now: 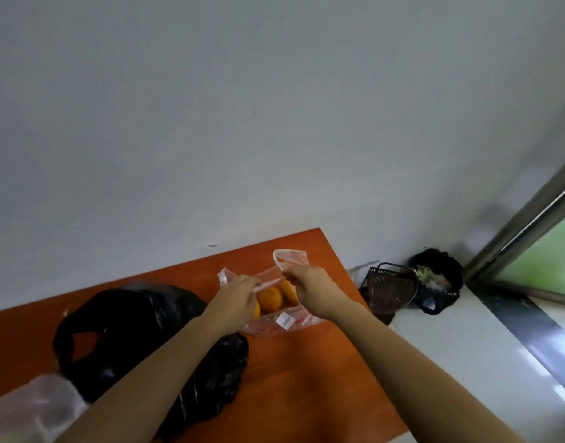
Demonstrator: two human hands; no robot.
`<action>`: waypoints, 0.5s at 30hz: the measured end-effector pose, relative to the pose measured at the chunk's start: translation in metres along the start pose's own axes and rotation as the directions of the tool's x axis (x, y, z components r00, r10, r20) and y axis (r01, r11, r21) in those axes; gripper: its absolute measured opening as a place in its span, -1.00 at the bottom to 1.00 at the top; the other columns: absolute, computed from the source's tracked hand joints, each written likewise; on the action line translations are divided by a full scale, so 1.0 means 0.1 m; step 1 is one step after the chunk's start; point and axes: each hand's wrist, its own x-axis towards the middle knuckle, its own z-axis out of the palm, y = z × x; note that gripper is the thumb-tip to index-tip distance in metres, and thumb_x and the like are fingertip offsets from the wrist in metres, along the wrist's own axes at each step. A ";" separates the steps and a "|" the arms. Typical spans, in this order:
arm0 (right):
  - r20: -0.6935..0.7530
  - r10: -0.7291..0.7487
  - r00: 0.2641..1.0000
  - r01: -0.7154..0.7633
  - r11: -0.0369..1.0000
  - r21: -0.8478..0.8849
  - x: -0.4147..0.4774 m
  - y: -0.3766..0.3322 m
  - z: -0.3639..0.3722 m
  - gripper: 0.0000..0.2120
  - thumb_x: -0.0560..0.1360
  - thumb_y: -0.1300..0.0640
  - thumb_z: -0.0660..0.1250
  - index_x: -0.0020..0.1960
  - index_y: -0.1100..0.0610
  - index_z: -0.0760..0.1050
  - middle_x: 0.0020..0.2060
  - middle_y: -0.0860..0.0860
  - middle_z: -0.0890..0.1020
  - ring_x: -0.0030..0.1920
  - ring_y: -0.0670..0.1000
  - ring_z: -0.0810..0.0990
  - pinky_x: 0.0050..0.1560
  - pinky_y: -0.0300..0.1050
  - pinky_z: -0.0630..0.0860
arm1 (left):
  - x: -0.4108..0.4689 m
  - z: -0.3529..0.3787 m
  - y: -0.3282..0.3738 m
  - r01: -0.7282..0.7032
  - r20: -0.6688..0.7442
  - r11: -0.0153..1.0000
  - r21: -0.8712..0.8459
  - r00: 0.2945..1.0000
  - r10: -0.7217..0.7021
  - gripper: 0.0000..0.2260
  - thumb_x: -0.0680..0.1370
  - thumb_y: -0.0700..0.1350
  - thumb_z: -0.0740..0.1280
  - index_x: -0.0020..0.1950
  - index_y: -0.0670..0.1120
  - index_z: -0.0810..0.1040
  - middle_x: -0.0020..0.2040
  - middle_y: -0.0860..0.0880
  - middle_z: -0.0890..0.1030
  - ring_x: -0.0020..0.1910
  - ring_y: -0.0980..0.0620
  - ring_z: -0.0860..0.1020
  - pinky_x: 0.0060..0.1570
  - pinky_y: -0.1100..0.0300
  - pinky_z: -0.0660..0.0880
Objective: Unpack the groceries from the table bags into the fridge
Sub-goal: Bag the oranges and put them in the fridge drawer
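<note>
The frame was dim and flat, a grey-blue cast lying over the plain grey wall (274,107). Daylight entered from the metal-framed window (536,251) at the right edge, where the green outside was washed out and blurred. Pale glare streaked the glossy white ledge (466,362) below it. The crumpled black plastic bag (131,318) lost nearly all detail in shadow, while the thin clear plastic bag of oranges (268,329) caught faint highlights. The orange-brown wooden counter (306,378) showed a soft sheen. Wide-angle distortion tilted straight lines toward the edges, and the whole picture was soft, most at the bottom corners.
</note>
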 end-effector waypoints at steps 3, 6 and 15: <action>0.073 0.116 0.991 -0.119 0.992 0.046 0.37 0.03 0.31 -0.70 0.56 0.28 0.15 0.14 0.16 0.61 -0.20 -0.02 0.62 -0.22 -0.09 0.53 -0.14 -0.14 0.50 | 0.33 0.22 -0.29 0.017 0.178 0.999 -0.050 0.984 -0.008 -0.79 0.63 -0.24 0.15 0.15 -0.07 0.54 0.09 -0.05 0.60 -0.01 0.03 0.55 0.10 0.02 0.53; 0.170 0.216 0.962 -0.234 0.968 0.094 0.62 0.08 0.62 -0.72 0.54 0.31 0.17 0.11 0.26 0.61 -0.03 0.18 0.68 -0.04 0.14 0.62 -0.02 0.02 0.57 | 0.55 0.47 -0.52 0.064 0.311 0.996 -0.054 0.949 -0.044 -0.67 0.62 -0.20 0.14 0.34 0.04 0.47 0.22 -0.05 0.58 0.01 -0.03 0.57 0.00 -0.02 0.56; 0.333 0.438 0.835 -0.341 0.887 -0.312 1.08 0.54 1.06 -0.37 0.49 0.07 0.43 0.45 0.22 0.25 0.31 0.15 0.52 0.38 0.17 0.43 0.42 0.07 0.29 | 0.99 1.04 -0.82 0.175 0.354 0.969 0.174 0.907 -0.227 -0.40 0.58 0.15 0.29 0.52 -0.08 0.23 0.44 -0.16 0.28 0.40 -0.25 0.28 0.32 -0.09 0.36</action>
